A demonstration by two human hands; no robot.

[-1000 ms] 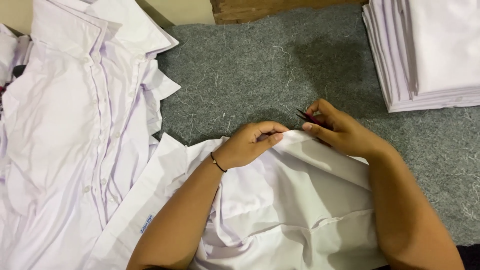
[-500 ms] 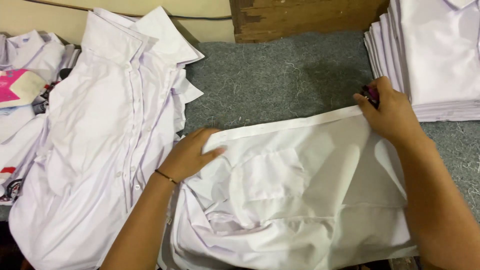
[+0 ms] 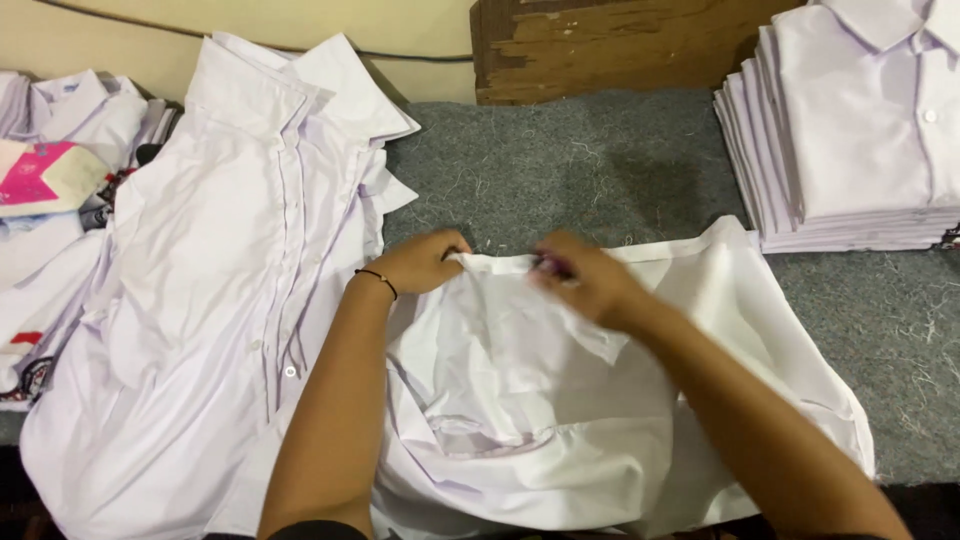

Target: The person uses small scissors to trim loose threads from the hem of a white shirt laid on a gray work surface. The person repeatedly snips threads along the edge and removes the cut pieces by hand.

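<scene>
A white shirt (image 3: 560,400) lies spread on the grey felt table (image 3: 560,170) in front of me. My left hand (image 3: 425,262), with a thin black band at the wrist, pinches the shirt's far hem at its left end. My right hand (image 3: 585,278) is blurred with motion over the same hem, just right of the left hand. It holds a small dark tool with a pinkish part (image 3: 552,266) between its fingers. The shirt's right part lies flat towards the table's right side.
A pile of unfolded white shirts (image 3: 220,280) lies at the left. A neat stack of folded white shirts (image 3: 860,130) stands at the far right. A worn wooden block (image 3: 600,45) sits at the back. A pink and white packet (image 3: 45,175) lies far left.
My right hand has swept left along the hem from the shirt's right corner to near the left hand. My left hand now pinches the hem higher up. The view has shifted.
</scene>
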